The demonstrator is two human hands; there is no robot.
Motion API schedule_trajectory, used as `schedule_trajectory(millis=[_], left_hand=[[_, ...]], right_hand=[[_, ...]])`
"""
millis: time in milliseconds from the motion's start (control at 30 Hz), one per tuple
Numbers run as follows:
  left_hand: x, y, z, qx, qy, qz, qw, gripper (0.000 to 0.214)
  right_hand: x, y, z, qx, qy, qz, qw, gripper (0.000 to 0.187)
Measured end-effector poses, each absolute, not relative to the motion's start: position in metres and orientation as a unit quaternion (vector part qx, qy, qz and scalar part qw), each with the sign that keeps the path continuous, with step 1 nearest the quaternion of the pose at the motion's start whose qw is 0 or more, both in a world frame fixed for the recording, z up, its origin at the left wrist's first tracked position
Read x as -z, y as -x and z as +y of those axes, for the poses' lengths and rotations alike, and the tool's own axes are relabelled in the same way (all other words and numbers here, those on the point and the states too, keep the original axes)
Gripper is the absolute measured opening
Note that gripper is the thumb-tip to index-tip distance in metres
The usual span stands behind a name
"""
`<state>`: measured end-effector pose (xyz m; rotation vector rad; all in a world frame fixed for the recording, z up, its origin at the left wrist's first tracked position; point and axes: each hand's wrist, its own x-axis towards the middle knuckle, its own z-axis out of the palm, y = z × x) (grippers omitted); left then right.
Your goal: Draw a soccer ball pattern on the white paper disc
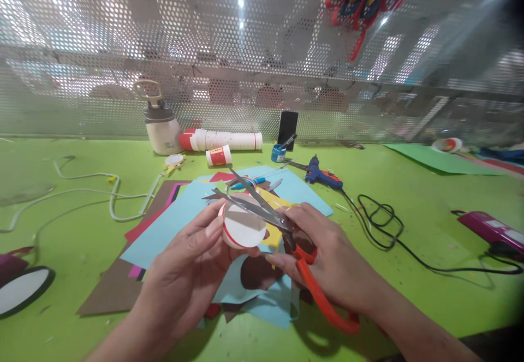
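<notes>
My left hand (192, 263) is closed around a white paper cup (241, 225) with a red band, its round white face turned up toward me. In my right hand (327, 247) is a pair of scissors (309, 280) with orange-red handles, gripped near the pivot. Their parted blades reach left across the cup; I cannot tell whether they touch it. Beneath both hands lie light blue paper sheets (164, 236), yellow paper (273, 231) and dark brown scraps (262, 272). A roll of clear tape (241, 183) and a blue pen (248, 183) rest just beyond the cup.
A stack of paper cups (225, 140) lies beside a spray bottle (161, 127) at the back, with one cup (219, 155) in front. A blue glue gun (321, 173) trails a black cord (376, 223) to the right. A white cable (114, 198) crosses the green table's left side.
</notes>
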<state>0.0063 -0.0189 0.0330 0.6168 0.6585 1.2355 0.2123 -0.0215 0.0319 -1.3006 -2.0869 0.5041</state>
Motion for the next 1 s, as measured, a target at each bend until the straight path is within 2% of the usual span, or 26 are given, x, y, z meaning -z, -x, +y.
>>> schedule_trajectory(millis=[267, 633, 1000], left_hand=[[-0.0287, -0.0049, -0.0197, -0.543, -0.307, 0.265, 0.735, 0.031], [-0.028, -0.0036, -0.0195, -0.542, -0.321, 0.261, 0.731, 0.04], [-0.0315, -0.0037, -0.0185, -0.534, -0.304, 0.245, 0.75, 0.037]], right_hand=[[-0.03, -0.214, -0.0223, -0.191, 0.497, -0.787, 0.311, 0.036], [-0.0314, -0.2148, -0.0224, -0.191, 0.506, -0.784, 0.306, 0.036], [-0.0319, -0.215, -0.0227, -0.19, 0.505, -0.784, 0.307, 0.034]])
